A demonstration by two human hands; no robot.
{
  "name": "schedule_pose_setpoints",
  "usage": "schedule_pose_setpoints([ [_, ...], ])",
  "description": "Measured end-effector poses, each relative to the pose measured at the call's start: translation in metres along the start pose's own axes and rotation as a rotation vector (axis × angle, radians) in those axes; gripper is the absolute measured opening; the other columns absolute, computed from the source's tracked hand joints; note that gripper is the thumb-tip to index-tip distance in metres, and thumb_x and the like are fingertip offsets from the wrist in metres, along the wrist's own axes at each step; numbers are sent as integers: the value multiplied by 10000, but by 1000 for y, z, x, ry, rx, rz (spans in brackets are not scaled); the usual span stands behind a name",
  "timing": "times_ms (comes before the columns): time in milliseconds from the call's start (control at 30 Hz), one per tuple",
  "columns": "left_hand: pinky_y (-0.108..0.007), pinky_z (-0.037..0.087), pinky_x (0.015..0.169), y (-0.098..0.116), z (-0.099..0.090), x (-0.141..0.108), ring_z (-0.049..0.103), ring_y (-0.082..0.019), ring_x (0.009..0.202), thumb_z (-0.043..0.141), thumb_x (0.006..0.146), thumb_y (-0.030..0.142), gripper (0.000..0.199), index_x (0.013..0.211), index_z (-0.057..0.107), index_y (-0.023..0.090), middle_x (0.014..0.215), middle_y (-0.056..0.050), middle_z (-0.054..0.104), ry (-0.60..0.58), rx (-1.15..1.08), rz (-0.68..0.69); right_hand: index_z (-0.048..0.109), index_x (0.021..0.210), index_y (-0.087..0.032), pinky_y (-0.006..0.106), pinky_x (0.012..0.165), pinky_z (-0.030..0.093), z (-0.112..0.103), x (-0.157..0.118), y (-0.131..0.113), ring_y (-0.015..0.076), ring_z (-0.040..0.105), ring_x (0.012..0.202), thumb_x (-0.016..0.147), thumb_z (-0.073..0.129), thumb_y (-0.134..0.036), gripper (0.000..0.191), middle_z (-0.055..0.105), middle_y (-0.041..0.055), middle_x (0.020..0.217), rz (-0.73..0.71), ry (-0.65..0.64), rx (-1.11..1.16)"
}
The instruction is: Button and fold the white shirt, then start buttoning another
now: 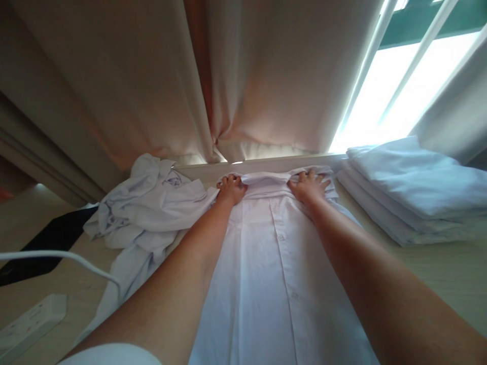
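Head view: left hand (232, 189), fingers bent, and right hand (309, 186), fingers spread, press the shirt (261, 253) near the counter's (433, 276) far edge, seemingly to flatten it; any grip unclear.

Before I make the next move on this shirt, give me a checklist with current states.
1. Left hand on shirt's far end: ok.
2. Right hand on same end, fingers spread: ok.
3. Shirt button side up: ok.
4. Crumpled white cloth well away from left hand: not ok, it reaches close.
5. Shirt's near end straight: cannot tell, out of frame.
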State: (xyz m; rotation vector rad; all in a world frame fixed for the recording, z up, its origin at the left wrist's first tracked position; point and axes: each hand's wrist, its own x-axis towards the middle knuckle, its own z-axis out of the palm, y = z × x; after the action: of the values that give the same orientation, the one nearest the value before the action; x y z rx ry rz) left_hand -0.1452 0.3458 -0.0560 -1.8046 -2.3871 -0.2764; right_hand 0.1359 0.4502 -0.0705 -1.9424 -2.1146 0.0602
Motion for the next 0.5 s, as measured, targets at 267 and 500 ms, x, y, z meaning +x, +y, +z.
schedule_pose_setpoints([
  [267, -636, 180, 1061, -2, -4, -18, 255, -376, 1331, 337, 916, 581, 553, 1365, 470, 287, 1462, -97, 373, -3, -45, 36, 367, 1446, -228, 736, 1007, -71, -11, -18, 4, 515, 25, 1376, 828, 201, -747, 824, 211, 156, 1529, -34, -59, -22],
  [500, -683, 78, 1097, -8, -1, -35, 166, -373, 1412, 328, 927, 534, 576, 1436, 398, 273, 1537, -79, 320, -48, -57, 85, 288, 1489, -289, 730, 1007, -97, -22, -38, 7, 496, -73, 1396, 840, 166, -742, 801, 110, 94, 1589, -52, -143, -35],
])
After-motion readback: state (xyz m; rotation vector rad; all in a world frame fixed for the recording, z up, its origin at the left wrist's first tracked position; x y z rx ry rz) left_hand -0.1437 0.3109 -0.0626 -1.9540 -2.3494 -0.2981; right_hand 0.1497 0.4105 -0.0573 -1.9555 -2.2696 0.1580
